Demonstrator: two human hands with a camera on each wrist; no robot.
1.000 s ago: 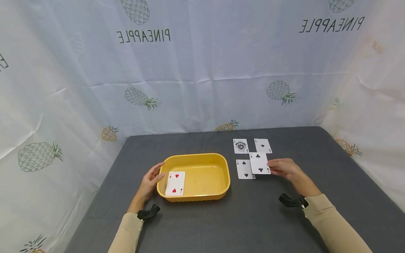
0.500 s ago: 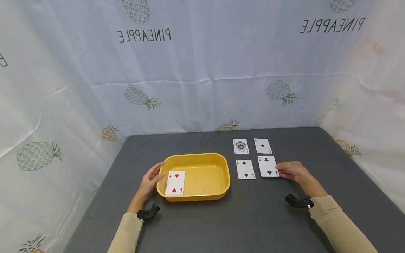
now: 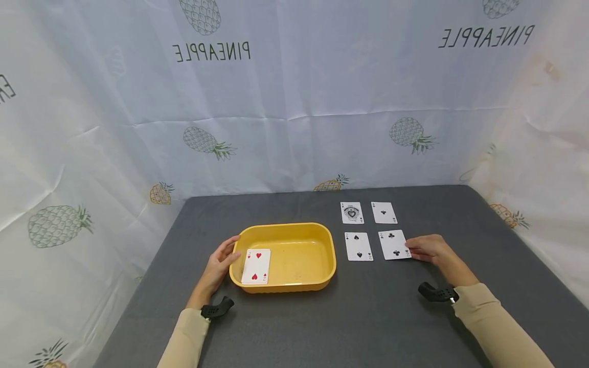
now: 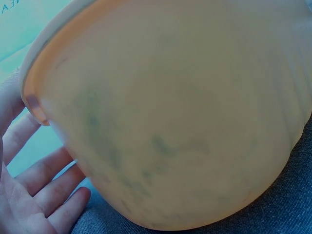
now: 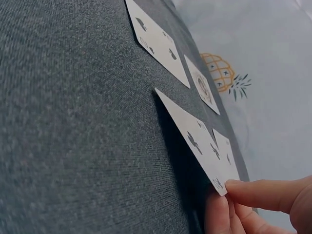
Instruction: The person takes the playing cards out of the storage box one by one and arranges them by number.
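Observation:
My right hand [image 3: 431,250] pinches the near right corner of the two of clubs [image 3: 394,244] between thumb and fingers. In the right wrist view that card [image 5: 197,141] slants, its held end raised above the cloth with a shadow beneath. Left of it lies the two of spades [image 3: 359,247]. Behind these are the ace of spades [image 3: 352,212] and the ace of clubs [image 3: 384,212], both face up. My left hand [image 3: 220,266] grips the left end of a yellow plastic tub [image 3: 294,289], thumb over the rim, fingers along the outside. Inside the tub rests a two of hearts [image 3: 256,266].
Dark grey cloth [image 3: 322,332] covers the table. A white curtain [image 3: 285,143] printed with pineapples hangs behind it and along both sides. Each wrist wears a black band, the right wristband [image 3: 437,293] and the left wristband [image 3: 218,308].
My right hand has moved right and slightly nearer with the two of clubs, lowering it off the two of spades to a place beside it. The left hand stays on the tub.

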